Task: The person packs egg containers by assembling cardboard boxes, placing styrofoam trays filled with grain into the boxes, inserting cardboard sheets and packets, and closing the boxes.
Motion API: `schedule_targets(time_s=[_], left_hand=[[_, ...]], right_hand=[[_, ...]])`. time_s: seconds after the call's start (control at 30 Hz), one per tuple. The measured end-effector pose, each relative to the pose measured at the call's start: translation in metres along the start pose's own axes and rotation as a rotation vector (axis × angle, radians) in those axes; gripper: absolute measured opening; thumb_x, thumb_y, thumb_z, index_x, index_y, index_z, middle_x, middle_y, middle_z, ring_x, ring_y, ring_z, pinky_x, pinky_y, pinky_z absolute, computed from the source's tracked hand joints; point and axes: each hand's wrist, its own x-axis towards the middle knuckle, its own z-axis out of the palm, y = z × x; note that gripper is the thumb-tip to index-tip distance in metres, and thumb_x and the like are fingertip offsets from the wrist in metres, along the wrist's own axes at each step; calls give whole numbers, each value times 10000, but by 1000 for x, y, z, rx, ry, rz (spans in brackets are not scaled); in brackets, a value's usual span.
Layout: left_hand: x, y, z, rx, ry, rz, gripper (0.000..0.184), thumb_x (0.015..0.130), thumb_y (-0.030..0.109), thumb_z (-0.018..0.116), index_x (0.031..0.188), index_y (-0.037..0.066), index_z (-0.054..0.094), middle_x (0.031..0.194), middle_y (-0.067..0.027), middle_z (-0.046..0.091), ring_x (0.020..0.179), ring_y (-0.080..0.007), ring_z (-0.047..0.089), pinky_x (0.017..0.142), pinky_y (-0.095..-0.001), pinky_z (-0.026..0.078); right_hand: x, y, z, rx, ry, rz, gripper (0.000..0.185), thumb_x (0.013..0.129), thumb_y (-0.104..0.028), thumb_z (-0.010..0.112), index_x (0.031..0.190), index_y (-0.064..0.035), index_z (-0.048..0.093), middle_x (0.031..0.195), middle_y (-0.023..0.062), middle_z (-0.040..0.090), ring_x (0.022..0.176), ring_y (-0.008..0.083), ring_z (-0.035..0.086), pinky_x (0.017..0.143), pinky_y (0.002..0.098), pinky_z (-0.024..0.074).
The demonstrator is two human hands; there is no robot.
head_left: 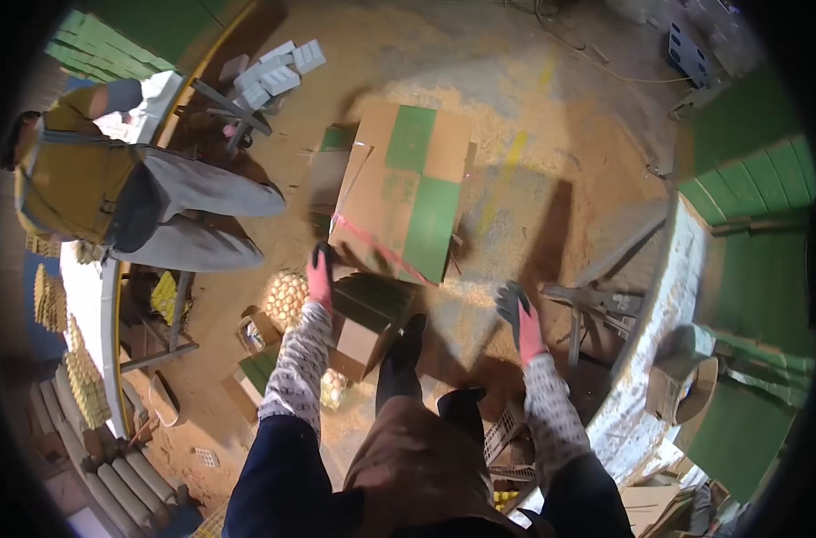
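Note:
My left hand (320,276), in a pink and black glove, is held out beside a green-topped carton (368,305). Its fingers look stretched out; whether they touch the carton I cannot tell. To the right, my right hand (520,321) hovers over the floor in a matching glove, fingers apart and holding nothing. A large brown carton with green panels (399,193) lies in front of me, a pink strap (381,244) across its near end. Brown eggs (287,299) are clustered left of my left hand. More eggs (334,390) sit below the green-topped carton.
A person (112,193) in a yellow top stands at the left bench (92,314). Egg trays (85,386) line that side. Pale boxes (269,76) lie at the back left. Green cartons (749,287) and a worn white bench (672,305) run along the right.

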Motion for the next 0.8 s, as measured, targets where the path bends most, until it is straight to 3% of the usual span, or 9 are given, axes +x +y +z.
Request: schedule_targets(time_s=[0.03,0.1,0.2,0.23,0.27,0.37,0.57,0.8], left_hand=[[41,-15,-6,-33,44,-18,478,911,364,492,1246,23,486,1195,-71,537,1074,-162,499,931,-281,372],[104,-21,-12,-146,55,-373,535,908,466,438,1240,53,502,1209,-53,535,1073,-156,497,928,-281,358],[166,-47,-3,-181,-259,-524,601,902,545,369,1267,81,480,1254,-57,515,1118,-180,484,968,-309,342],[158,-39,15,-199,-325,-541,615,903,551,361,1284,80,462,1260,-62,510,1121,-191,486,978,-319,343],[164,-40,23,-208,-448,-711,653,909,561,321,1309,56,426,1290,-74,483,1130,-195,481,980,-336,358],[169,-66,44,-265,-522,-759,617,905,525,341,1286,51,441,1264,-75,497,1109,-195,492,967,-331,367],[143,-77,45,-285,-430,-694,545,897,452,381,1241,40,471,1210,-77,526,1067,-195,513,942,-320,384],[-24,-54,22,-226,-403,-705,462,887,368,428,1188,27,505,1149,-79,558,1019,-194,537,912,-306,403]], right_hand=[[42,-5,31,37,2,81,454,954,-317,397,1288,-11,428,1245,138,506,1172,207,461,991,341,371],[131,23,61,153,71,232,568,934,-469,367,1321,-53,389,1273,111,479,1123,150,489,962,322,384],[210,40,89,272,-30,349,617,923,-513,357,1333,-51,363,1254,116,484,1098,176,494,945,331,388],[215,42,92,29,-64,154,627,917,-524,359,1331,-53,367,1242,118,488,1086,188,497,940,335,388],[219,44,101,-214,-95,-39,637,910,-536,362,1329,-55,371,1230,120,493,1075,199,500,934,338,389],[227,32,115,-432,-91,-62,638,907,-513,385,1331,-37,358,1234,149,484,1089,241,492,946,341,374],[230,34,106,-292,26,-9,612,894,-491,415,1305,-40,391,1195,154,513,1071,253,512,938,343,385],[110,58,44,-338,263,129,581,878,-466,449,1275,-42,430,1149,161,547,1049,267,534,929,345,399]])
